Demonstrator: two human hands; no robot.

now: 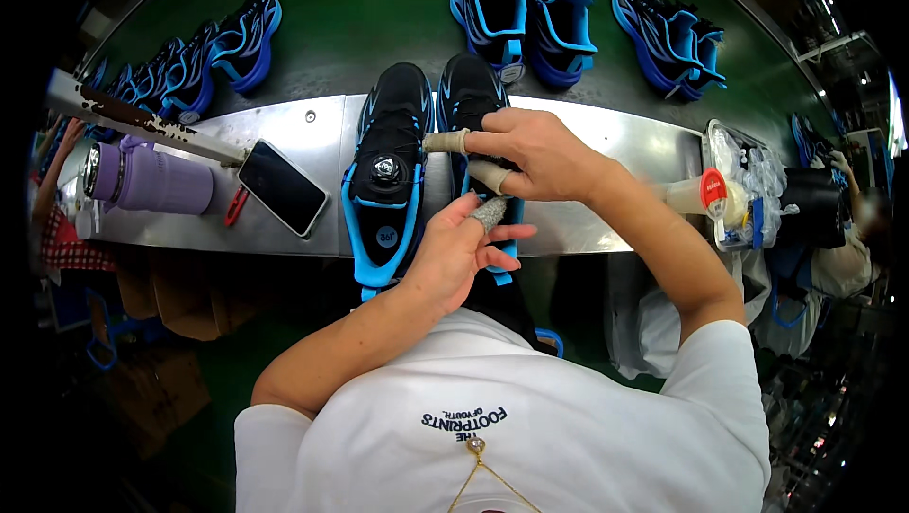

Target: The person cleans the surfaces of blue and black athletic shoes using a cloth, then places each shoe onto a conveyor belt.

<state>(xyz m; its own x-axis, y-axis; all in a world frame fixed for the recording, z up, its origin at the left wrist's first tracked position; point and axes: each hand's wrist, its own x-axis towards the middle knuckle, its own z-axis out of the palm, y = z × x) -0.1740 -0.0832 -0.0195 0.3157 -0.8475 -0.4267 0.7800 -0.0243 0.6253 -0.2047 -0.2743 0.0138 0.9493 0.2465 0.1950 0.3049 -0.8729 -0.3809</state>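
Observation:
Two black and blue sneakers lie side by side in front of me, toes pointing away. The left sneaker shows a round dial on its tongue and a blue-edged collar. My hands cover much of the right sneaker. My right hand reaches over its tongue from the right, with beige wraps on thumb and index finger, gripping around the upper. Lower down, my left hand has a grey-wrapped digit pressed at the tongue, other fingers loosely spread over the collar. Its exact contact is partly hidden.
Beyond the metal ledge, more sneakers stand on a green surface. A phone, a purple tumbler and a slanted post are at left. At right are a red-lidded cup and a tray of plastic bags. Other people work at both sides.

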